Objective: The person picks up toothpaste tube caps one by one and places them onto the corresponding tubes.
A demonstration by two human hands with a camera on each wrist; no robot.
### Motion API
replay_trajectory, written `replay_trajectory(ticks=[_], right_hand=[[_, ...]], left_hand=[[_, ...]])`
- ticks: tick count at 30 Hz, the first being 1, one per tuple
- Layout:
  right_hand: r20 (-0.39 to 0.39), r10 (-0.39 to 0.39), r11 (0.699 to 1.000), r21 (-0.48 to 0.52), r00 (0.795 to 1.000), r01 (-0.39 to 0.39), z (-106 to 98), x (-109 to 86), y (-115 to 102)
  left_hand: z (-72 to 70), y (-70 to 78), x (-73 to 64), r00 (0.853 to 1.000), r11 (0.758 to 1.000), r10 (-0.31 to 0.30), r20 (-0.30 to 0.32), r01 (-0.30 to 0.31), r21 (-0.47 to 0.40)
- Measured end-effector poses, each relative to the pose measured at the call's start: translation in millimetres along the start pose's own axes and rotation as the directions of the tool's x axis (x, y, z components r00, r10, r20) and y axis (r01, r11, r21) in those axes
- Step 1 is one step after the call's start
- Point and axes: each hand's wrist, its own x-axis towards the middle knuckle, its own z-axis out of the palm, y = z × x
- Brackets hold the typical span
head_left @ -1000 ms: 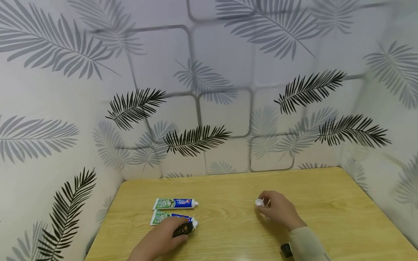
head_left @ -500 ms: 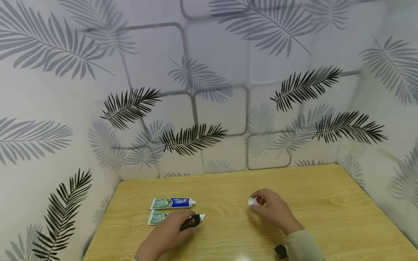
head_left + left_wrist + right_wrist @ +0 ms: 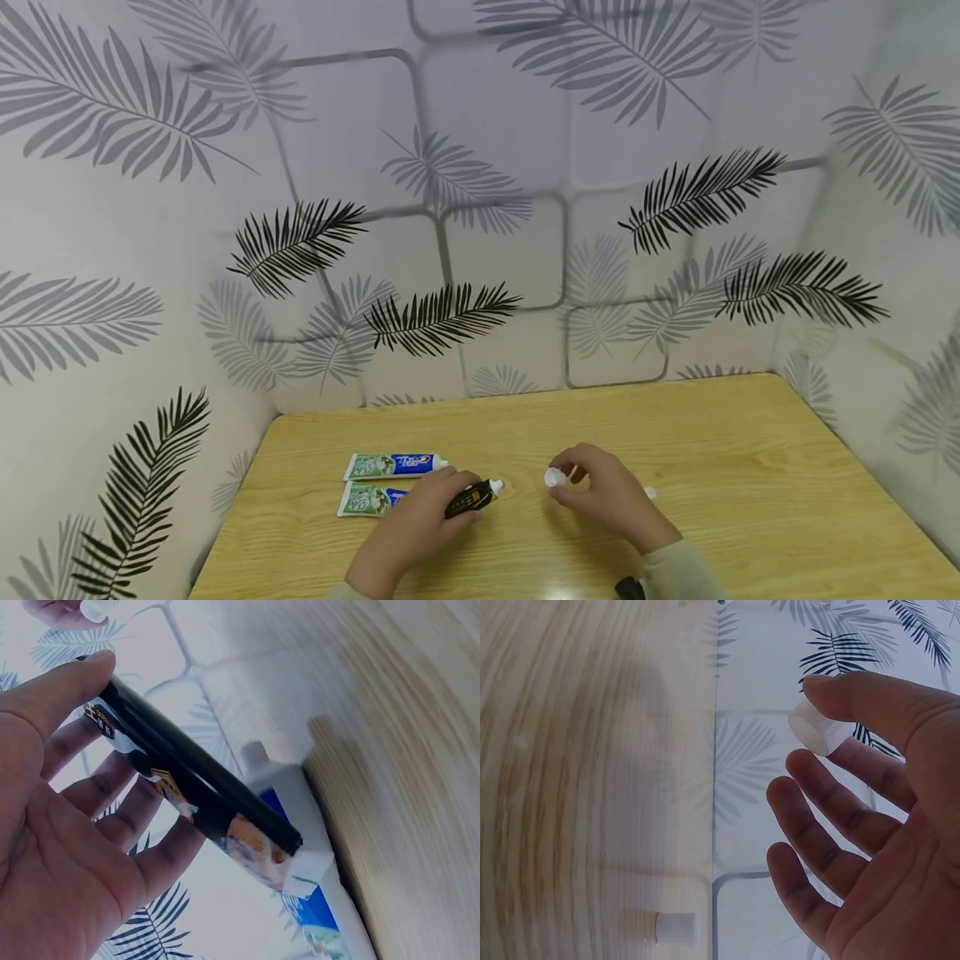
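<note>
My left hand (image 3: pixel 420 521) grips a black toothpaste tube (image 3: pixel 468 500), its uncapped white nozzle pointing right. In the left wrist view the tube (image 3: pixel 195 772) lies between thumb and fingers, its flat end slanting down. To the right, my right hand (image 3: pixel 600 493) pinches a small white cap (image 3: pixel 553 477), hollow side facing the tube. The right wrist view has this cap (image 3: pixel 810 729) between thumb and index finger, with the other fingers loosely bent. A gap separates nozzle and cap.
Two green, blue and white toothpaste tubes (image 3: pixel 393 466) lie side by side at the left; the nearer one (image 3: pixel 367 500) is partly hidden by my left hand. Another white cap (image 3: pixel 676 928) stands on the wooden table (image 3: pixel 735 442). A black cap (image 3: pixel 630 588) sits by my right sleeve.
My left hand has moved right with the black tube, off the nearer white tube. My right hand has come left with the white cap, and the other white cap now shows behind it.
</note>
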Motion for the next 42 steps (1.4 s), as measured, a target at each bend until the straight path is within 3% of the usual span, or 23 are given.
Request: replay_trajectory(ticks=[9,15,33,42], right_hand=[[0.031,-0.053,0.997,0.06,0.998,0.051,5.5,-6.2,-7.9],[-0.003,-0.079,0.997,0.024,0.997,0.079,8.7,-7.1,-14.2],[0.002,-0.153,0.988,-0.004,0.988,0.153,11.3,-8.1,-21.3],[0.017,-0.149,0.989,-0.013,0.989,0.149,9.5,-11.0,-18.9]], left_hand=[[9.2,8.7,5.5,1.0,1.0,0.014,-0.026,-0.014,0.0],[15.8,10.7,9.8,0.999,0.999,0.033,-0.037,-0.033,-0.002],[27.6,17.4,18.1,0.998,0.999,0.032,-0.057,-0.035,-0.04],[35.1,21.7,20.7,0.999,0.994,0.026,-0.029,-0.029,-0.101]])
